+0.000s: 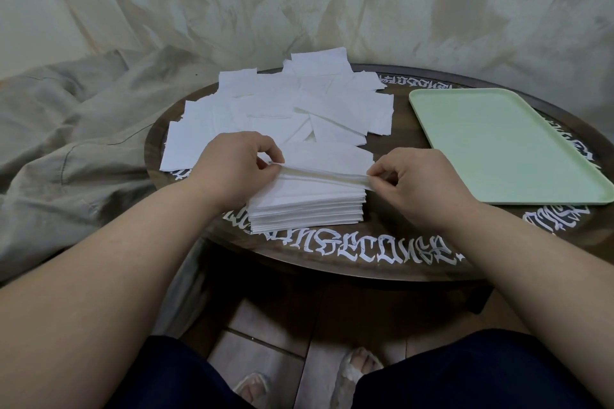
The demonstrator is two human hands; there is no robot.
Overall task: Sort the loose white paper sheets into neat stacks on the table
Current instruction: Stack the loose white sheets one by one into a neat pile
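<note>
A neat stack of white sheets (305, 209) sits near the front edge of the round dark table (365, 262). A single white sheet (329, 159) hovers just over the stack, its near edge pinched at both ends. My left hand (232, 169) pinches the left corner between thumb and fingers. My right hand (418, 179) pinches the right corner the same way. Behind them a loose heap of white sheets (285, 106) spreads over the table's far left half, several overlapping at odd angles.
A pale green tray (498, 143) lies on the table's right side, with nothing on it. Crumpled beige cloth (83, 129) lies left of the table and hangs behind it. White lettering rings the table rim. My knees and feet are below the front edge.
</note>
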